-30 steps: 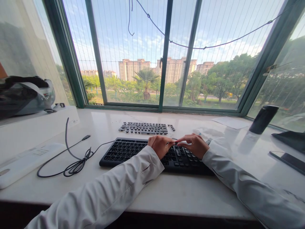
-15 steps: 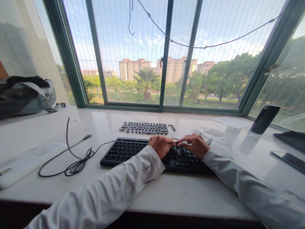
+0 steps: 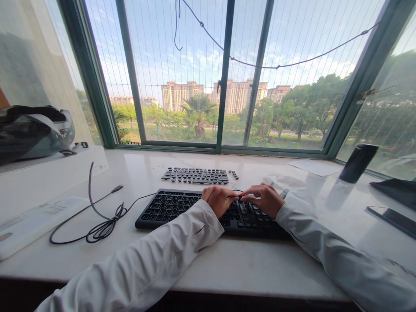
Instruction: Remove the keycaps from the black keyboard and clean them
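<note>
A black keyboard point(image 3: 182, 207) lies on the white counter, many of its left-side key positions showing without caps. Over its upper right part, my left hand point(image 3: 217, 200) and my right hand point(image 3: 264, 199) meet at the fingertips. Both are closed in a pinch around a small black keycap point(image 3: 239, 198), which is mostly covered by the fingers. Caps sit on some of the keys point(image 3: 248, 219) below my right hand. Behind the keyboard, loose black keycaps point(image 3: 198, 175) are laid out in rows, with a small separate group point(image 3: 233, 174) at their right.
The keyboard's coiled cable point(image 3: 108, 225) lies to the left, beside a white packet point(image 3: 39, 221). A helmet-like object point(image 3: 35, 130) rests on a white box point(image 3: 58, 167). To the right are crumpled clear plastic point(image 3: 289, 181), paper point(image 3: 313, 167), a black cylinder point(image 3: 358, 163) and a phone point(image 3: 393, 221).
The view has shifted very slightly. Both hands stay pinched together at the same spot over the keyboard, with barely any finger movement visible.
</note>
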`<action>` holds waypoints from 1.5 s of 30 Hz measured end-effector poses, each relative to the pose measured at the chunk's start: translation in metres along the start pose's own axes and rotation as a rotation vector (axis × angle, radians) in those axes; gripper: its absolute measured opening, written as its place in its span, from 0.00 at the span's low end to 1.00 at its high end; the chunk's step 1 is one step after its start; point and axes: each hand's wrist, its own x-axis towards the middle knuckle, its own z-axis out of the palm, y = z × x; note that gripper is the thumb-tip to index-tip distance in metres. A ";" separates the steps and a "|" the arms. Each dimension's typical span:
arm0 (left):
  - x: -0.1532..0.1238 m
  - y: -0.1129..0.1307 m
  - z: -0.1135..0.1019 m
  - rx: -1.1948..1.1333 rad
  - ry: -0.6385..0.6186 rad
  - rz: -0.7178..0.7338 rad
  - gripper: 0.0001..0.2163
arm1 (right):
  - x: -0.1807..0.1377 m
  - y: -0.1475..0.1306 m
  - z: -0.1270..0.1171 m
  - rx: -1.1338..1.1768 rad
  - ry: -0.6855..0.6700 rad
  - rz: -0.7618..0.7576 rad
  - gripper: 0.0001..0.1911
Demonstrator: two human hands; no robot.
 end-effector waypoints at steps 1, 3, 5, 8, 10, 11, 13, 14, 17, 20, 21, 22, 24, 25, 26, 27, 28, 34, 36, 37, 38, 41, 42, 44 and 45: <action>0.000 0.000 0.000 0.000 0.000 0.001 0.11 | 0.000 -0.001 0.000 -0.005 0.000 0.005 0.18; 0.000 0.001 -0.001 0.003 0.002 -0.003 0.11 | 0.000 -0.002 -0.002 -0.017 0.002 0.015 0.18; 0.000 0.001 -0.001 0.008 0.003 -0.005 0.11 | 0.000 -0.003 -0.002 -0.026 0.006 0.017 0.18; 0.000 0.001 0.000 0.007 0.000 0.000 0.11 | 0.000 -0.002 -0.002 -0.015 0.009 0.018 0.17; 0.000 0.000 0.000 0.002 -0.005 0.005 0.11 | 0.000 -0.001 -0.002 -0.003 0.002 0.012 0.16; 0.000 0.000 0.000 0.001 -0.011 0.005 0.11 | 0.000 -0.001 -0.001 0.001 -0.003 0.009 0.15; 0.000 0.000 0.000 0.000 -0.027 0.002 0.11 | 0.000 0.000 -0.001 0.002 -0.014 0.008 0.15; 0.000 0.000 -0.001 0.000 -0.036 0.000 0.11 | 0.000 0.000 -0.001 0.002 -0.017 0.009 0.16; 0.001 0.001 -0.002 0.004 -0.046 -0.008 0.11 | 0.000 -0.001 -0.001 -0.011 -0.014 0.006 0.17; 0.001 0.002 -0.003 0.009 -0.041 -0.014 0.11 | 0.000 -0.001 -0.001 -0.034 0.002 0.006 0.17; 0.000 0.002 -0.003 0.009 -0.038 -0.016 0.11 | 0.000 -0.001 -0.001 -0.038 0.005 0.007 0.17; 0.000 0.002 -0.003 0.006 -0.035 -0.016 0.11 | 0.000 -0.001 -0.001 -0.039 0.007 0.008 0.17; 0.000 0.002 -0.003 -0.001 -0.032 -0.009 0.11 | 0.000 -0.001 -0.002 -0.037 0.009 0.012 0.17; 0.000 0.001 -0.003 -0.002 -0.031 -0.004 0.11 | 0.000 -0.001 -0.002 -0.035 0.006 0.011 0.17; 0.000 0.001 -0.002 -0.001 -0.032 0.000 0.11 | 0.000 -0.001 -0.002 -0.033 0.001 0.009 0.17; 0.000 0.000 -0.002 0.002 -0.036 0.003 0.11 | 0.001 -0.001 -0.002 -0.030 -0.005 0.004 0.16; 0.000 0.000 -0.002 0.006 -0.039 0.003 0.11 | 0.001 -0.001 -0.002 -0.027 -0.010 -0.001 0.16; 0.001 0.001 -0.001 0.017 -0.048 -0.012 0.11 | 0.001 0.001 -0.001 -0.014 -0.016 0.007 0.16; 0.001 0.002 -0.002 0.021 -0.056 -0.022 0.11 | 0.001 0.003 0.000 -0.015 -0.008 0.009 0.16; 0.001 0.002 -0.002 0.025 -0.060 -0.028 0.11 | 0.001 0.004 0.001 -0.019 -0.003 0.012 0.17; 0.001 0.002 -0.002 0.029 -0.063 -0.031 0.12 | 0.001 0.005 0.001 -0.023 0.000 0.013 0.17; 0.001 0.001 -0.002 0.028 -0.060 -0.015 0.11 | 0.001 0.007 0.001 -0.028 -0.002 0.001 0.18; 0.001 0.001 -0.001 0.025 -0.060 -0.006 0.11 | 0.001 0.008 0.001 -0.027 -0.010 -0.001 0.18; 0.001 -0.001 0.000 0.021 -0.070 0.010 0.11 | 0.001 0.009 0.002 -0.024 -0.031 -0.003 0.18; 0.001 -0.001 0.001 0.019 -0.087 0.019 0.11 | 0.001 0.009 0.002 -0.022 -0.044 -0.002 0.17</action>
